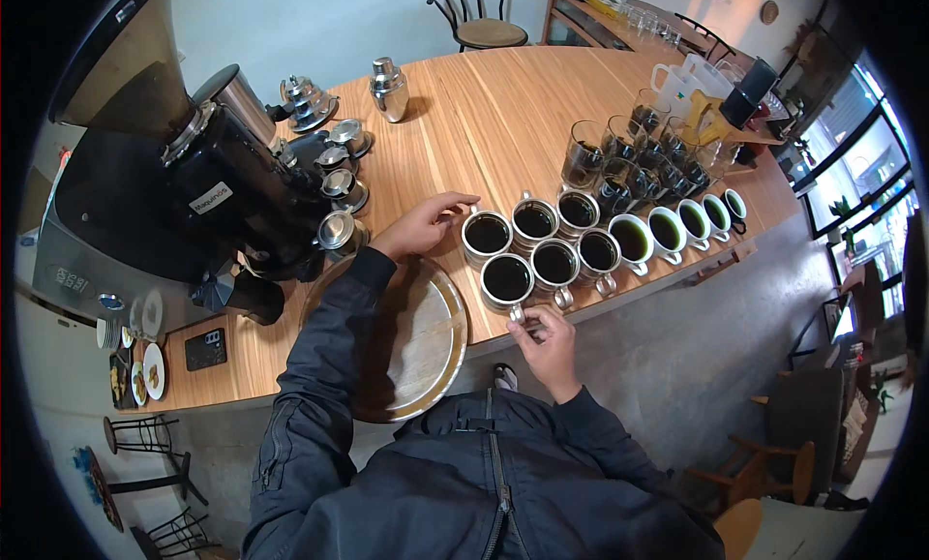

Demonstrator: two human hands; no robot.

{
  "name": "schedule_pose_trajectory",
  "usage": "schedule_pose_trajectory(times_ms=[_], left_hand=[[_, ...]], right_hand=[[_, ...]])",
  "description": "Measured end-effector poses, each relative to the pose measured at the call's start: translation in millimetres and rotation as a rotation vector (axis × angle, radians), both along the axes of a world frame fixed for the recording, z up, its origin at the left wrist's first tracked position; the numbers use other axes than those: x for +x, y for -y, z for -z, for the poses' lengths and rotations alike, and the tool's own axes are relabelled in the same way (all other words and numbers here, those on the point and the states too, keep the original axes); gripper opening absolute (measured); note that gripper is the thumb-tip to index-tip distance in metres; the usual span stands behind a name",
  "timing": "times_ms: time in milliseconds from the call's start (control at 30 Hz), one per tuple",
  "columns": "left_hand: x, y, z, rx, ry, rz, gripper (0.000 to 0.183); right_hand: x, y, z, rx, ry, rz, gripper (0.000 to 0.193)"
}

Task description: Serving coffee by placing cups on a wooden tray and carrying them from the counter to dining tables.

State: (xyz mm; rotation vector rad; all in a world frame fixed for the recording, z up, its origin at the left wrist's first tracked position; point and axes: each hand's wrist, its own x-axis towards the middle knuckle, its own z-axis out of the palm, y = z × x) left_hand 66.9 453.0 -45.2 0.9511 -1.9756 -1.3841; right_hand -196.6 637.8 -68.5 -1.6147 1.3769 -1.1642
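Note:
Several pale-rimmed mugs of dark drink stand grouped near the table's front edge. My right hand [548, 352] pinches the handle of the nearest mug [507, 280] between thumb and fingers. Beyond it is the left rear mug [487, 235]; my left hand [424, 225] reaches to its handle with fingers stretched out, the fingertips at or very close to it. Under my left forearm lies a round tray [426, 342], partly hidden by the sleeve and overhanging the table edge. White cups [668, 230] with greenish drink continue the row to the right.
Tall glasses with dark contents [584, 155] crowd behind the mugs. At left stand a coffee grinder [232, 192], several small metal drip filters [339, 186] and a phone [205, 350]. A metal shaker [389, 90] stands farther back on the wooden table [484, 105]. Clear jugs [692, 81] are at far right.

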Motion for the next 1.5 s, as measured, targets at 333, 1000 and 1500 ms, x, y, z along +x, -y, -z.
schedule_pose_trajectory(times_ms=[333,1000,1500], left_hand=[[26.3,-15.2,4.0,-0.05,0.069,-0.078,0.016],[14.8,-95.4,23.3,0.366,-0.29,-0.21,0.027],[46.6,-142.2,-21.1,0.251,-0.353,-0.357,0.028]], right_hand=[[-1.1,3.0,4.1,0.04,0.098,-0.148,0.023],[7.1,-4.0,9.4,0.458,0.449,-0.302,0.026],[9.4,3.1,4.5,0.426,0.455,-0.353,0.028]])
